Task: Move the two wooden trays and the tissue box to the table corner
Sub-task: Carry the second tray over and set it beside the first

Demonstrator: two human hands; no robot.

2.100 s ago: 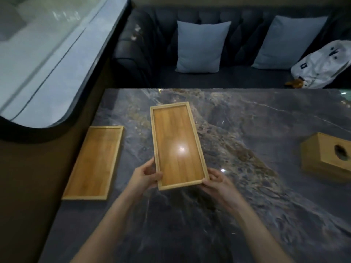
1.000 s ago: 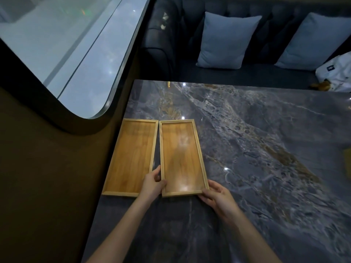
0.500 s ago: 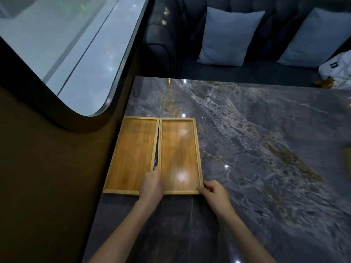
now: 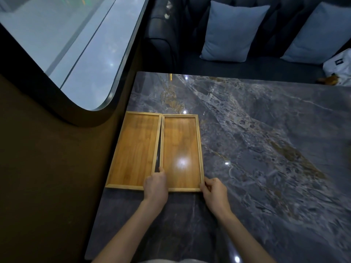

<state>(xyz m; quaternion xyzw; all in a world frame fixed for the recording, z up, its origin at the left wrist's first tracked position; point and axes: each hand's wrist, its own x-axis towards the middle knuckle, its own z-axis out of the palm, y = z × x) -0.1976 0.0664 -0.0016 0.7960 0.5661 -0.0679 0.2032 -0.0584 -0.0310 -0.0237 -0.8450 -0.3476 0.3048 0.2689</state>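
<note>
Two wooden trays lie side by side at the left edge of the dark marble table [image 4: 266, 149]. The left tray [image 4: 134, 149] sits along the table's edge. The right tray [image 4: 180, 147] touches it at the far end, with a thin wedge gap toward me. My left hand [image 4: 155, 185] grips the right tray's near left corner, fingers over the rim. My right hand [image 4: 213, 188] pinches its near right corner. The tissue box is out of view.
A brown wall with a curved window [image 4: 66, 44] borders the table on the left. Behind the table stands a dark sofa with two pale blue cushions [image 4: 231, 33] and a white bag [image 4: 340, 67] at the far right.
I carried the right tray from the table's middle leftward and set it beside the left tray. Over the last half second it closed up against that tray; both hands stay on its near corners.
</note>
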